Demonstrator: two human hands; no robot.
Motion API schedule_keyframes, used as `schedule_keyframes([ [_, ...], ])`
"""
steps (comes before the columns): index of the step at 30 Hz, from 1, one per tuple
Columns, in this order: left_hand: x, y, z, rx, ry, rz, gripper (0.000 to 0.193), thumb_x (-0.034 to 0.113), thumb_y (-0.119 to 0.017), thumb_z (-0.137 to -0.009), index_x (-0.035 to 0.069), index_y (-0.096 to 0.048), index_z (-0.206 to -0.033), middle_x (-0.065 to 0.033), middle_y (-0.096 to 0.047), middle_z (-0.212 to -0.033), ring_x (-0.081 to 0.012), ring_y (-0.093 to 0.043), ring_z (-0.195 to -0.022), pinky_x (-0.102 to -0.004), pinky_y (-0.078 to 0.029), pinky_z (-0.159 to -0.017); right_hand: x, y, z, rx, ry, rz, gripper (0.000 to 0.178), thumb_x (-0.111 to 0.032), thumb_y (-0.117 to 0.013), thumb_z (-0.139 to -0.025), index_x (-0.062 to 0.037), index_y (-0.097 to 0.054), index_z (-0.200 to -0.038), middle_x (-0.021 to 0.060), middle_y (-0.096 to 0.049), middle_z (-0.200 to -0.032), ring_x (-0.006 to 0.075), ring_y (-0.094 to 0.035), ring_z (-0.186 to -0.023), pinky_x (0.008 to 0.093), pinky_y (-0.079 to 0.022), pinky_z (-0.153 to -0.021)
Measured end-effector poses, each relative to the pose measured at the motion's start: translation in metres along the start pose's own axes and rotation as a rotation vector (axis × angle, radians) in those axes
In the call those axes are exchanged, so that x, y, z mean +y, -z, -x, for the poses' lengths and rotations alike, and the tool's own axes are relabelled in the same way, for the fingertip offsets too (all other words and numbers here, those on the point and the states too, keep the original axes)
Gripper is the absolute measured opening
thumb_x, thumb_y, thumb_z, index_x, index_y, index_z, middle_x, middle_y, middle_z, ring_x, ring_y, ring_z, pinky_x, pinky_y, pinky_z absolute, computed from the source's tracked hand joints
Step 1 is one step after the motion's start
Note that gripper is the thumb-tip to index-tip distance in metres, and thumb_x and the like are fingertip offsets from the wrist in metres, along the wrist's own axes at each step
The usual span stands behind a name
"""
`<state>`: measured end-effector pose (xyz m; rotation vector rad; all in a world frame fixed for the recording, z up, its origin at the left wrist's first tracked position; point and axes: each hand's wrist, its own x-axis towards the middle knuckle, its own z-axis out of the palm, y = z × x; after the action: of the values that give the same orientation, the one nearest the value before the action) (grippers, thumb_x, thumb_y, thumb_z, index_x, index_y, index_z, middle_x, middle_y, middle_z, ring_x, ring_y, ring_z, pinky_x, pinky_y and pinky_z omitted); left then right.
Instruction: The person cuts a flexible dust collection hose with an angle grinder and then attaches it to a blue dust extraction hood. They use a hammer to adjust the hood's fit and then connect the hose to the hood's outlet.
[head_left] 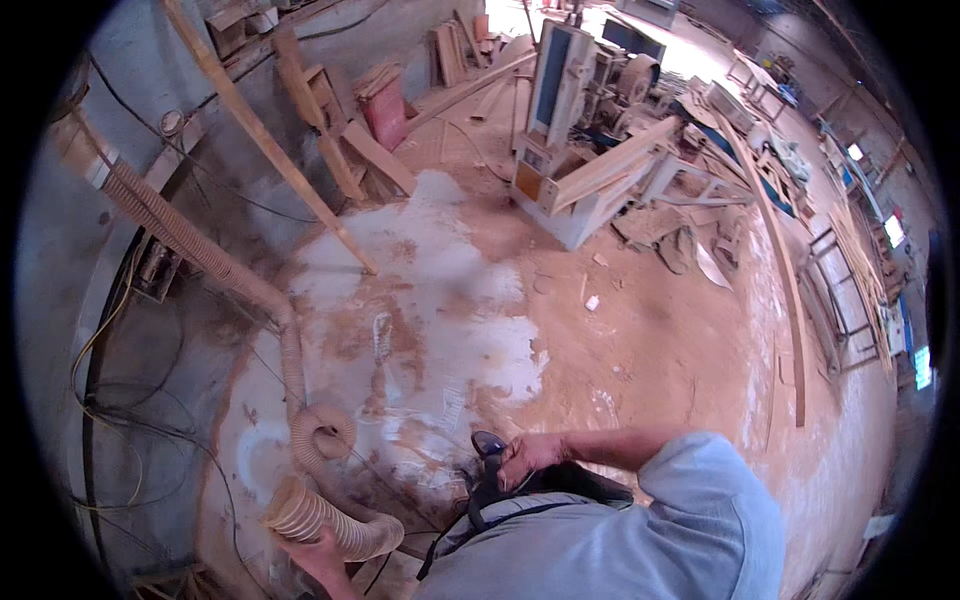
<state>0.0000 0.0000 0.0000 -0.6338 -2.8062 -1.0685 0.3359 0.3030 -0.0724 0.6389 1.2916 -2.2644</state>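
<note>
Your left hand (318,553) sits low at the bottom edge, palm up under the open end of the ribbed tan hose (310,515), fingers cupped around its lower side, holding it. The hose mouth points up and left; from your hand it bends right, loops once on the floor, then runs up along the wall toward the upper left.

Your right arm comes in from the right, bare forearm level across your chest, grey sleeve (715,500) bunched at the elbow. Your right hand (528,458) is curled knuckles-up, closed on a dark tool (490,447) with a bluish rounded top, held just in front of your torso. A dark strap hangs below it; I can't tell what the tool is.

Hands are well apart, hose at your left, tool at centre.

Around you: a sawdust-covered floor (620,350) with pale patches, a long wooden slat (270,140) leaning against the wall, a woodworking machine (590,120) further back, and a long curved plank (785,280) lying on the floor at right.
</note>
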Motion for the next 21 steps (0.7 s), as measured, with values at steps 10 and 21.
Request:
schedule_keyframes([
  [10,0.058,-0.036,-0.024,-0.025,0.060,0.115,0.098,0.013,-0.077,-0.064,-0.009,-0.026,-0.145,-0.0259,-0.049,-0.134,-0.0368,-0.050,-0.127,-0.0404,-0.039,-0.108,-0.113,0.086,0.007,0.354,0.256,0.519,0.033,-0.036,-0.064,-0.091,-0.0042,-0.072,-0.091,0.0097,-0.069,-0.086,0.0191,-0.062,-0.078,0.0355,-0.050,-0.073],
  [21,0.040,-0.047,-0.025,0.079,0.199,0.142,0.103,0.018,-0.078,-0.057,-0.006,-0.028,-0.144,-0.0267,-0.051,-0.133,-0.0397,-0.052,-0.124,-0.0422,-0.042,-0.105,-0.124,0.042,-0.024,-0.221,0.047,0.476,0.036,-0.033,-0.061,-0.097,-0.0003,-0.065,-0.083,0.0027,-0.064,-0.075,0.0118,-0.058,-0.072,0.0309,-0.047,-0.069],
])
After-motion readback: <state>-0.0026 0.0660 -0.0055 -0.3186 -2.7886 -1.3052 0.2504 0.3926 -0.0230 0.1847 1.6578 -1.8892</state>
